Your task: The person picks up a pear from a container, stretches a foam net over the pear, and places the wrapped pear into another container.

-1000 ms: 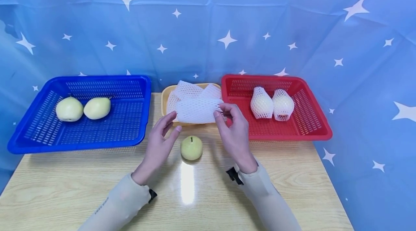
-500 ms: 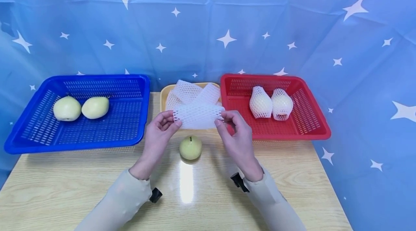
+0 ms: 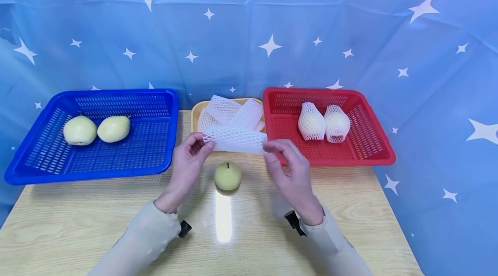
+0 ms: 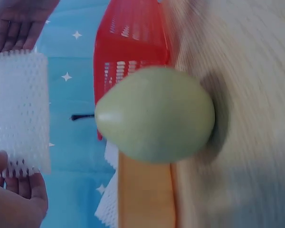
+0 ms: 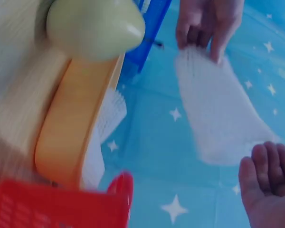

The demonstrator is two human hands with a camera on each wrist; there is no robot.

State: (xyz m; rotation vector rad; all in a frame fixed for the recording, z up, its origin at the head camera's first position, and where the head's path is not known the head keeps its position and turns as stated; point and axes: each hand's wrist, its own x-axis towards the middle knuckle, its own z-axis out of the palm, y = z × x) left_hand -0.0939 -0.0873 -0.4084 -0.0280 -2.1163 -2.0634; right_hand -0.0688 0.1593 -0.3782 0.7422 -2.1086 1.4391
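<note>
A white foam fruit net (image 3: 235,139) is stretched sideways in the air in the head view, between the two hands. My left hand (image 3: 188,166) pinches its left end between thumb and fingers. At its other end, my right hand (image 3: 289,172) has its fingertips right at the net's edge; in the right wrist view those fingers (image 5: 270,173) are extended, not curled round it. Below the net, a yellow-green pear (image 3: 228,176) stands upright on the table, stem up. It fills the middle of the left wrist view, the pear (image 4: 154,114) lying between camera and baskets.
Behind the net, a yellow basket (image 3: 196,116) contains more foam nets (image 3: 223,109). On the left, a blue basket (image 3: 128,172) has two bare pears (image 3: 113,129). To the right, a red basket (image 3: 330,163) holds two netted pears (image 3: 312,122). A starry blue cloth (image 3: 249,30) hangs behind.
The left hand has taken hold of the net's left end. The net has come down toward the person, off the yellow basket's pile. The right hand has shifted right and its grip has loosened.
</note>
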